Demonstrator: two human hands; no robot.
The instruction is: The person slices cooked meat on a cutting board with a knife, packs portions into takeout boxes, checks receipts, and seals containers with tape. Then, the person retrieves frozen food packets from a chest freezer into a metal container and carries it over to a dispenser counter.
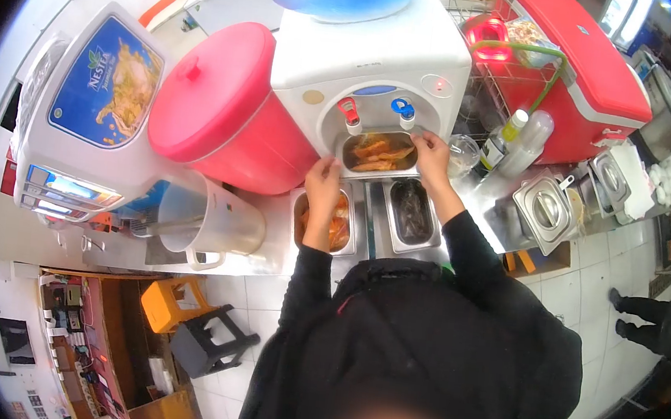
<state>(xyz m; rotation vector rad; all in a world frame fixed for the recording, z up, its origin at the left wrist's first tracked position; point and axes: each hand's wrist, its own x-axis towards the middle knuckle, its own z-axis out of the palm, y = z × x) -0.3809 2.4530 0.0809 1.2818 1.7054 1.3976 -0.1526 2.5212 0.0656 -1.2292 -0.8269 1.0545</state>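
A steel tray of orange-brown food [378, 153] sits beneath the taps of the white water dispenser [372, 58]. My right hand [431, 158] has its fingers pinched at the tray's right rim. Near the tray's lower left corner is my left hand [322, 185], fingers bent together; whether it grips the rim is too small to tell. Under my left wrist stands a second steel tray with reddish food [339, 226]. To its right, a third steel tray holds something dark [411, 209], below my right hand.
Left of the dispenser stand a red lidded drum [215, 107], a Nestea machine [107, 87] and a clear pitcher [220, 218]. To the right are bottles [502, 141], a red cooler [583, 72] and a lidded steel container [547, 207]. Another person's legs [643, 315] show far right.
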